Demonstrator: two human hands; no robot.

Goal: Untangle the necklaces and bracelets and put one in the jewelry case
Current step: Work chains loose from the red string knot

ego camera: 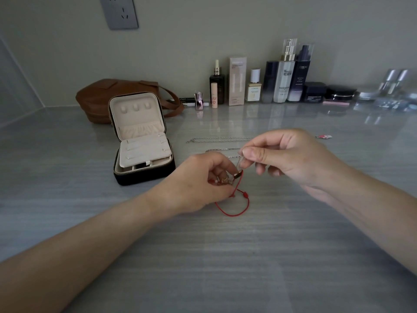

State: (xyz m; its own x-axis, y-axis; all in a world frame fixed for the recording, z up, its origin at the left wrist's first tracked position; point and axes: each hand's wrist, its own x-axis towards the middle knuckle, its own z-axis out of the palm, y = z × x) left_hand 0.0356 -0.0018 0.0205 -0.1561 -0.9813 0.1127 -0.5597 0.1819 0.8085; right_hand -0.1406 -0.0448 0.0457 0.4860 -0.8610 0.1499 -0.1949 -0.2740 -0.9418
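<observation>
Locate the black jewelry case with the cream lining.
In the head view the black, cream-lined jewelry case stands open on the grey table, left of centre, just left of the left hand and in front of the brown leather bag.

Red cord bracelet, silver chains, brown bag.

brown leather bag, cosmetic bottles, wall socket, grey table
</observation>
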